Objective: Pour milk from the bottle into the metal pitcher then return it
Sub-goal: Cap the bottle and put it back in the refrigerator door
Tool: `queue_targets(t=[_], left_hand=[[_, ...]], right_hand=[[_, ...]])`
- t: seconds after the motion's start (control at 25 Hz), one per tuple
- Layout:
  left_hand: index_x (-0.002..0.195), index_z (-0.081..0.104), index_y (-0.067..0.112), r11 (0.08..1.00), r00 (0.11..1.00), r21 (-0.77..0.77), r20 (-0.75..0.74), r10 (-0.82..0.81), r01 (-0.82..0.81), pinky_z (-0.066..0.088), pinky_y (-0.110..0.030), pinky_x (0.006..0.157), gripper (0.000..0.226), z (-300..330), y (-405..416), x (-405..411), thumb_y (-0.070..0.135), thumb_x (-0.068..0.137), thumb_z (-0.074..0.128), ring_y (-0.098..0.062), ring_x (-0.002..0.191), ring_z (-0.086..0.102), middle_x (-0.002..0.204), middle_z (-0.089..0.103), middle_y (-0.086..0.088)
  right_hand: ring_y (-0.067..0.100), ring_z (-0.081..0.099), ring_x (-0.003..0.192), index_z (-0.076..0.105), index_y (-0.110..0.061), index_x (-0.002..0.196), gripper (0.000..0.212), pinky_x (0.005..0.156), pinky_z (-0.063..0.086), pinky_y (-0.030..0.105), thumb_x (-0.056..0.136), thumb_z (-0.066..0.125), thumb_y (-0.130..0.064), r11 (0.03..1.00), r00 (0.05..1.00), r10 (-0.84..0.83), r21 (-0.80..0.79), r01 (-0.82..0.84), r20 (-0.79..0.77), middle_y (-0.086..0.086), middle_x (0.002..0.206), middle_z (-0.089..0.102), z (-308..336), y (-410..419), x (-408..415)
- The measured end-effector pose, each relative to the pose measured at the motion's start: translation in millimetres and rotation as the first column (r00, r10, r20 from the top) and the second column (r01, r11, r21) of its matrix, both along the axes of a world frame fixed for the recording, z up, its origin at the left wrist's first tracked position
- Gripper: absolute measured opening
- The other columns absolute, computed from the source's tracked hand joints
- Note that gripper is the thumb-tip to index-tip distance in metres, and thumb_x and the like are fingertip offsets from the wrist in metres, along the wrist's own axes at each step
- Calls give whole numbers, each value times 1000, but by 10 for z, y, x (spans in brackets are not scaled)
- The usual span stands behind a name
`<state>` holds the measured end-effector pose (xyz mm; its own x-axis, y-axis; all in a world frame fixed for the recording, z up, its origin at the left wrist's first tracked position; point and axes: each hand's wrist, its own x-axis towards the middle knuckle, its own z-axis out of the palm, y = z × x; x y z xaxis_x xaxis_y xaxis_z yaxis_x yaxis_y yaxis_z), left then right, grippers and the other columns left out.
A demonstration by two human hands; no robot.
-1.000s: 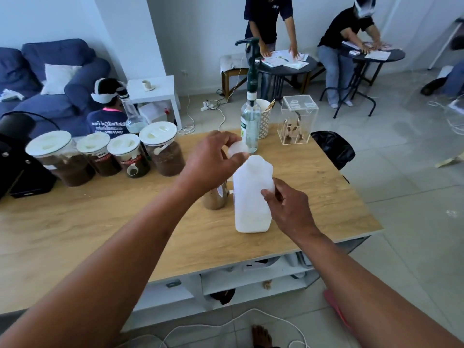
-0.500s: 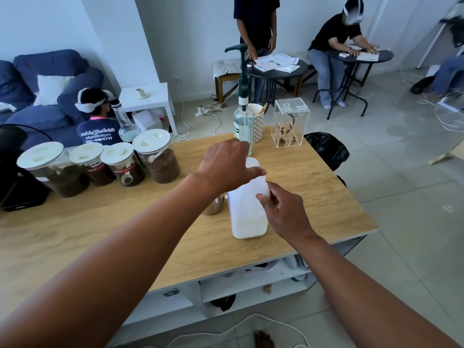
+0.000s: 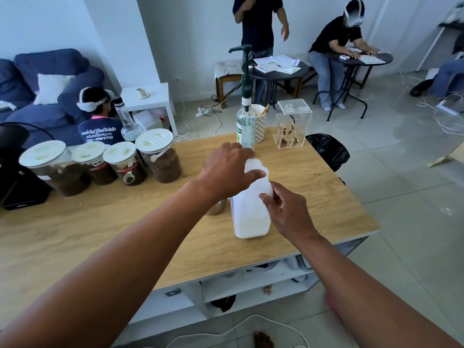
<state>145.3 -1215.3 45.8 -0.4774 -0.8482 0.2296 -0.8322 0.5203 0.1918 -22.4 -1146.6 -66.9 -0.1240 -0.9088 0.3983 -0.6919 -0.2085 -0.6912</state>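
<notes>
A white plastic milk bottle (image 3: pixel 251 217) stands upright on the wooden table (image 3: pixel 100 234), near its right half. My left hand (image 3: pixel 228 169) covers the top of the bottle, fingers closed over the cap. My right hand (image 3: pixel 286 212) grips the bottle's right shoulder and side. The metal pitcher (image 3: pixel 218 208) stands just left of the bottle, mostly hidden behind my left wrist; only a small part of its lower body shows.
Several lidded jars of brown grounds (image 3: pixel 160 159) line the table's back left, beside a black machine (image 3: pixel 15 172). A pump bottle (image 3: pixel 245 121), a patterned cup (image 3: pixel 259 121) and a clear acrylic box (image 3: pixel 292 126) stand at the back. People sit and stand beyond the table.
My left hand, which held the cap just above the bottle's neck, has come down onto the top of the bottle. My right hand keeps its hold on the bottle's side.
</notes>
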Motion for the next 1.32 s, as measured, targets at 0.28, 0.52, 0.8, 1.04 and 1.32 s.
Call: queue_targets(t=[0.28,0.52,0.8,1.04,1.32], left_hand=[[154,44,25,960,985,228,-96,-145,164,37,-36,111,70,57,31,39,29,89,69,-23,138,41,153,52,1],[128,59,21,993,987,88,-129,92,-81,42,-32,80,74,-113,-2,-35,75,78,67,-20,112,55,121,61,0],[124,70,12,998,977,31,-206,-51,59,47,-32,86,52,-172,-65,-23,49,88,73,-24,109,59,113,67,-5],[134,67,13,995,959,51,-275,-64,81,45,-29,93,59,-213,-53,52,48,88,75,-22,112,60,118,68,-4],[137,64,11,976,790,138,-573,218,-169,54,-45,98,39,-703,318,286,25,101,61,-26,117,65,134,67,-5]], right_hand=[[0,54,62,69,-11,122,31,60,36,10,100,64,-32,1000,1000,1,-1,-1,-3,-16,68,54,15,23,6],[2,54,65,67,-11,129,36,63,38,16,100,64,-32,1000,1000,-6,14,6,20,-17,73,54,7,14,14],[10,58,75,66,-10,131,44,67,38,13,100,62,-40,999,999,9,39,-11,44,-8,85,63,-32,-17,-23],[12,61,74,67,-13,129,41,65,39,12,99,62,-40,998,999,-2,57,-1,46,-6,84,67,-36,-38,-29],[26,63,68,70,-16,115,28,62,52,40,98,65,-38,998,994,19,61,-25,104,4,74,68,-14,-33,-44]])
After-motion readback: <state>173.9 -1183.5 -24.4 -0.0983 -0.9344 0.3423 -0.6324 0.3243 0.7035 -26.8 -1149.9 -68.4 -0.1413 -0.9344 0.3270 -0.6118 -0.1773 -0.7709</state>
